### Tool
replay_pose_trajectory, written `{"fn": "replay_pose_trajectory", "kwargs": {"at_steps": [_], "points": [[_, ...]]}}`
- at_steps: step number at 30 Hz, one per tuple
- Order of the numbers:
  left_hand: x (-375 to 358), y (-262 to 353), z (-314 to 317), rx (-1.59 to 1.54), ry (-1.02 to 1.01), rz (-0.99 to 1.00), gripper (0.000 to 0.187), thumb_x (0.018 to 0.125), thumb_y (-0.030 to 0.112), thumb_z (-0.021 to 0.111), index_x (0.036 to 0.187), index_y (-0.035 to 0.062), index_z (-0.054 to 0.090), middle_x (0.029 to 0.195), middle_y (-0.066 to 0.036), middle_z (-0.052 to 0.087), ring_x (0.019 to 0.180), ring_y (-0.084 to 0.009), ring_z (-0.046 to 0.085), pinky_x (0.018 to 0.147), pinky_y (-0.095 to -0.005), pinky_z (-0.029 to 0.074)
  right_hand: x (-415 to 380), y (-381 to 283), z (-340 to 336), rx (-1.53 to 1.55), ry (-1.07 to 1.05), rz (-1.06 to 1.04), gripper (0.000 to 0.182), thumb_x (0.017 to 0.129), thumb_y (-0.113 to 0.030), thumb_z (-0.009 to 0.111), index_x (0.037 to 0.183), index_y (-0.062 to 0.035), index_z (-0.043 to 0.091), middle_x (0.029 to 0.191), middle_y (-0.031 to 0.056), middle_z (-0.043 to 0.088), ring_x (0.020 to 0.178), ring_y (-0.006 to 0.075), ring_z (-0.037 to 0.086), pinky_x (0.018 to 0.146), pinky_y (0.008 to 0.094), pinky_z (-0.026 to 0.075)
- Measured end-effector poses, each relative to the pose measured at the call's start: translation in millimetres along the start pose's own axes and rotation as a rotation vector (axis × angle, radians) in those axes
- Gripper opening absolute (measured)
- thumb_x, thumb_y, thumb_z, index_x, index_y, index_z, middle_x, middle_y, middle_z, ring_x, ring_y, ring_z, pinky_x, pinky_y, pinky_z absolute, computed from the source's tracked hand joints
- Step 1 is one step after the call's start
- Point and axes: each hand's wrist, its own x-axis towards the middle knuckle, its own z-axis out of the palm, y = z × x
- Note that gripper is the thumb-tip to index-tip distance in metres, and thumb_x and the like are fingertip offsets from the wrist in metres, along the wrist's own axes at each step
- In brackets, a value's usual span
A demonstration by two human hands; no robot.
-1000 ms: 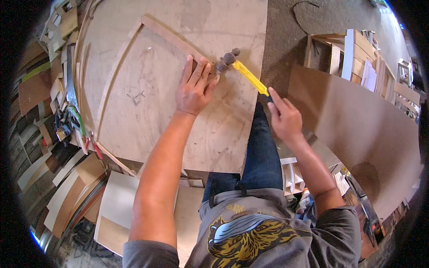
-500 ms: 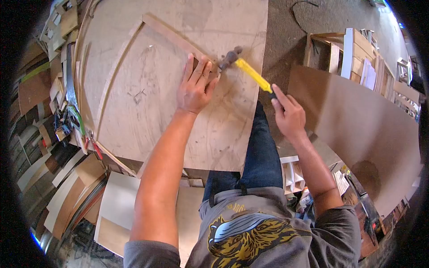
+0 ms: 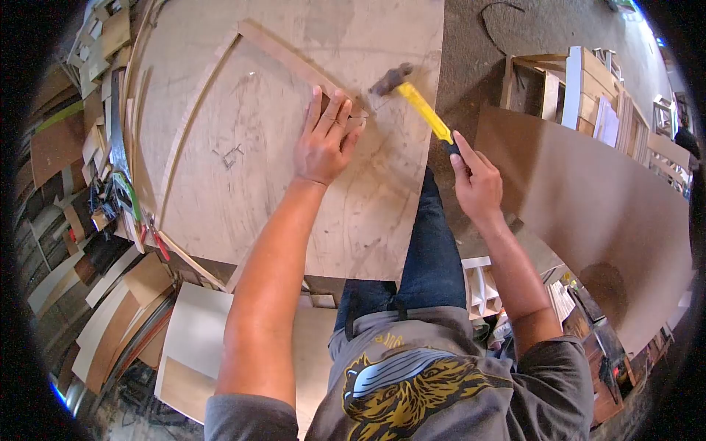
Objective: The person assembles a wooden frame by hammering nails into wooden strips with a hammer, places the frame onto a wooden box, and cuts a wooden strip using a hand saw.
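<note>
Yellow-and-black hammer, dark metal head near the end of the straight wood strip; right hand wrapped round its handle. Left hand unclenched, fingers extended on strip. Strip lies on stained plywood tabletop, meeting slim curved strip.

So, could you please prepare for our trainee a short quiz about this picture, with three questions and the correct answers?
1. Which bright colour is on the hammer? a) red b) yellow c) green
2. True or false: the left hand is gripping it too.
3. Fill in: the hammer is held in the ____ hand.

Key:
1. b
2. False; its fingers lie over a wooden strip.
3. right
</note>
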Motion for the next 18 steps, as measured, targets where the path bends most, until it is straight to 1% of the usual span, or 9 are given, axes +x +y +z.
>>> {"fn": "replay_pose_trajectory", "kwargs": {"at_steps": [2, 3, 6, 9, 12, 15, 18], "points": [[1, -1, 2, -0.007, 0.014, 0.002, 0.051, 0.095, 0.033, 0.074, 0.139, 0.0069, 0.069, 0.158, -0.008, 0.055, 0.152, -0.0416, 0.04, 0.119, -0.0507, 0.042, -3, 1, 7, 0.013, 0.031, -0.007, 0.044, 0.101, -0.027, 0.067, 0.146, -0.0271, 0.063, 0.088, 0.0138, 0.068, 0.074, 0.0361, 0.068, 0.065, 0.0479, 0.055], [2, -1, 1, -0.001, 0.015, 0.007, 0.051, 0.095, 0.033, 0.074, 0.139, 0.0068, 0.069, 0.158, -0.008, 0.054, 0.152, -0.0415, 0.04, 0.119, -0.0506, 0.041, -6, -10, 2, 0.002, -0.041, 0.031, 0.045, 0.101, -0.027, 0.068, 0.146, -0.0245, 0.063, 0.088, 0.0131, 0.068, 0.075, 0.0359, 0.069, 0.065, 0.0474, 0.056], [0, 0, -1, 0.002, 0.011, 0.013, 0.051, 0.095, 0.033, 0.074, 0.138, 0.0067, 0.069, 0.158, -0.009, 0.054, 0.152, -0.041, 0.04, 0.12, -0.0505, 0.041, 4, -8, -7, 0.0, -0.063, 0.028, 0.044, 0.102, -0.027, 0.066, 0.146, -0.0233, 0.062, 0.089, 0.0138, 0.069, 0.078, 0.0358, 0.07, 0.067, 0.0471, 0.056], [1, -1, -1, 0.001, 0.019, 0.016, 0.05, 0.095, 0.033, 0.073, 0.138, 0.0066, 0.069, 0.158, -0.009, 0.054, 0.152, -0.041, 0.04, 0.121, -0.0504, 0.04, 15, -13, -10, 0.046, -0.052, 0.119, 0.047, 0.1, -0.025, 0.069, 0.146, -0.019, 0.062, 0.092, 0.0162, 0.07, 0.084, 0.0395, 0.071, 0.074, 0.0484, 0.057], [1, -3, 0, 0.017, 0.015, 0.027, 0.05, 0.096, 0.033, 0.073, 0.138, 0.0065, 0.069, 0.158, -0.009, 0.053, 0.153, -0.041, 0.039, 0.122, -0.0503, 0.039, 26, -15, 8, 0.196, 0.148, -0.02, 0.048, 0.095, -0.018, 0.072, 0.142, -0.0113, 0.062, 0.097, 0.0207, 0.071, 0.092, 0.043, 0.071, 0.083, 0.0505, 0.056], [-1, -4, 2, 0.014, 0.004, 0.022, 0.049, 0.096, 0.032, 0.072, 0.138, 0.0061, 0.069, 0.159, -0.011, 0.053, 0.153, -0.0409, 0.039, 0.122, -0.0503, 0.038, 56, -37, 13, 0.307, 0.116, 0.082, 0.05, 0.09, -0.011, 0.072, 0.139, -0.0057, 0.061, 0.103, 0.0236, 0.07, 0.102, 0.0454, 0.068, 0.09, 0.0519, 0.054], [1, -3, 2, -0.006, 0.002, 0.005, 0.048, 0.096, 0.029, 0.072, 0.137, 0.0052, 0.069, 0.158, -0.012, 0.054, 0.152, -0.0414, 0.039, 0.122, -0.0507, 0.038, 95, -55, 27, 0.205, 0.202, 0.01, 0.045, 0.091, -0.006, 0.071, 0.136, -0.0042, 0.062, 0.117, 0.0218, 0.073, 0.106, 0.0397, 0.07, 0.093, 0.0441, 0.055]]}}
